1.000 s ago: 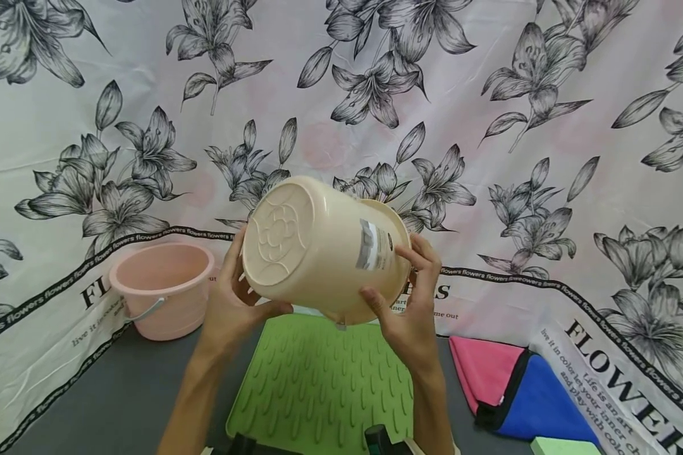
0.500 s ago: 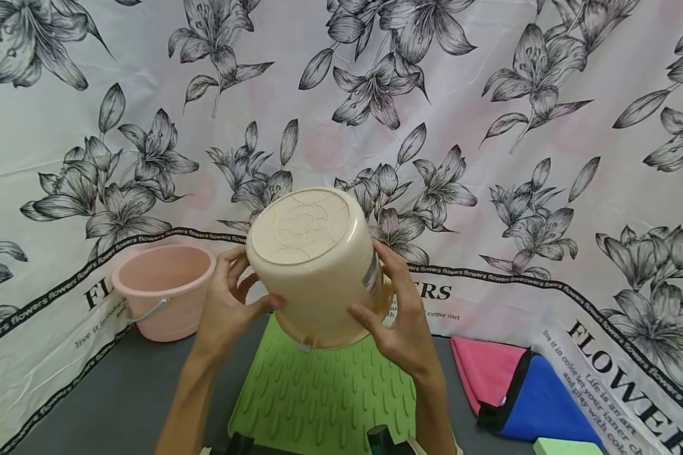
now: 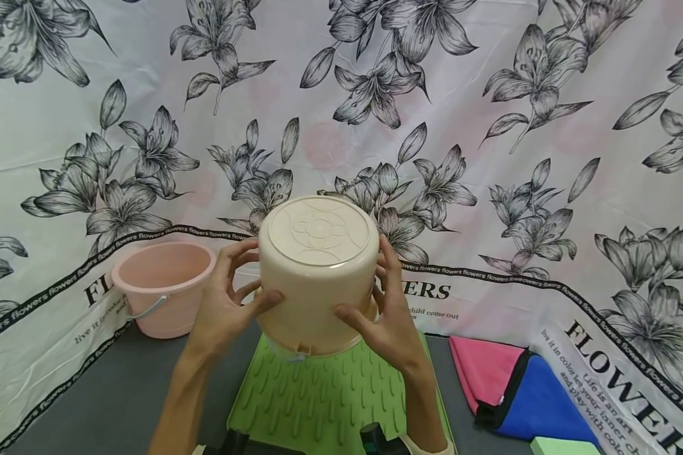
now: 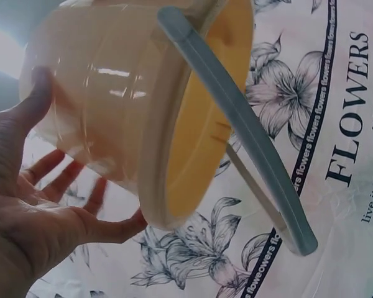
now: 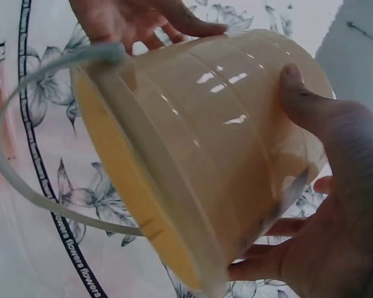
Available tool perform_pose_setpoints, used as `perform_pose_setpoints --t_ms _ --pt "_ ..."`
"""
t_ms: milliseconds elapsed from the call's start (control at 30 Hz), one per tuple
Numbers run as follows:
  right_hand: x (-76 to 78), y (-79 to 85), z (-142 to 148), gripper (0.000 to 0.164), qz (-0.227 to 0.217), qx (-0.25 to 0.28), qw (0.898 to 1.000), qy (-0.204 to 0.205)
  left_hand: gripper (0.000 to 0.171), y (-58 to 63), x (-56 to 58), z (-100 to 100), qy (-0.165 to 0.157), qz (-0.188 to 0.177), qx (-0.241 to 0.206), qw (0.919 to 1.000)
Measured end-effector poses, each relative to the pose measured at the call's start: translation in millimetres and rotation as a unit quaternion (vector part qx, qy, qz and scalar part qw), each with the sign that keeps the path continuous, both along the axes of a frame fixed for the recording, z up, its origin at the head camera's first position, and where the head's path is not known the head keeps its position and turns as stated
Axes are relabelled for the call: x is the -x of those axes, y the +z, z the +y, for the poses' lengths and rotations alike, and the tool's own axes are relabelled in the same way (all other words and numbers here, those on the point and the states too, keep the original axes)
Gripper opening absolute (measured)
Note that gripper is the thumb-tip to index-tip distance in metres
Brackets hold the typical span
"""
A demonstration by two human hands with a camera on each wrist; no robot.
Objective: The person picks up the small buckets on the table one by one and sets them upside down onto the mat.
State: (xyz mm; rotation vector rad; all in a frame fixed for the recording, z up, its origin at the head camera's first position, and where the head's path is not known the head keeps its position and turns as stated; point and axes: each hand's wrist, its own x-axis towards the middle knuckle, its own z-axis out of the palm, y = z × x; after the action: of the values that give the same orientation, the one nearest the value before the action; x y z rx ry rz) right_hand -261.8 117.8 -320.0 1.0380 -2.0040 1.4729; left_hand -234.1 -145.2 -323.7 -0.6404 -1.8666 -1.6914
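Note:
A cream plastic bucket is held up in the air, bottom up, its embossed flower base facing me. My left hand grips its left side, thumb on the near wall and fingers spread around it. My right hand holds the opposite side the same way, fingers partly hidden behind the wall. In the left wrist view the bucket's grey-blue handle hangs away from the open rim, and the yellowish inside shows. A label on the wall lies near the right fingers in the right wrist view.
Below the bucket, a green textured mat lies on the dark grey table. A pink bucket stands upright at left. Folded pink and blue cloth and a pale green block lie at right. A floral sheet hangs behind.
The cream bucket has turned from lying sideways, rim to the right, to bottom up with its rim downward. Its label has turned out of the head view. Both hands still hold it.

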Motion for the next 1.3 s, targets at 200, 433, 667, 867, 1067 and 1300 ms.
perform_pose_setpoints --t_ms 200,433,667,867,1067,1300 --pt "8.9 -6.7 -4.0 0.124 -0.022 -0.039 0.999 0.016 0.081 -4.6 4.1 -11.7 0.020 -0.030 0.065 0.9972" --pt "20.8 -12.0 -6.8 0.111 -0.120 -0.102 0.987 0.043 0.094 -8.5 10.1 -26.1 0.018 -0.084 0.127 0.9882" --pt "31.6 -22.7 -10.1 0.112 -0.158 -0.108 0.981 0.034 0.102 -12.1 13.2 -27.9 0.036 -0.104 0.163 0.9805" --pt "43.7 -35.0 -14.7 0.112 -0.189 -0.088 0.975 0.076 0.102 -14.5 15.6 -27.8 0.042 -0.094 0.173 0.9795" --pt "49.4 -46.2 -22.9 0.112 -0.189 -0.108 0.975 0.043 0.107 -25.2 25.2 -30.6 0.026 -0.134 0.201 0.9700" --pt "49.1 -49.7 -24.3 0.111 -0.171 -0.152 0.973 -0.009 0.109 -38.4 37.8 -29.6 -0.006 -0.166 0.230 0.9589"
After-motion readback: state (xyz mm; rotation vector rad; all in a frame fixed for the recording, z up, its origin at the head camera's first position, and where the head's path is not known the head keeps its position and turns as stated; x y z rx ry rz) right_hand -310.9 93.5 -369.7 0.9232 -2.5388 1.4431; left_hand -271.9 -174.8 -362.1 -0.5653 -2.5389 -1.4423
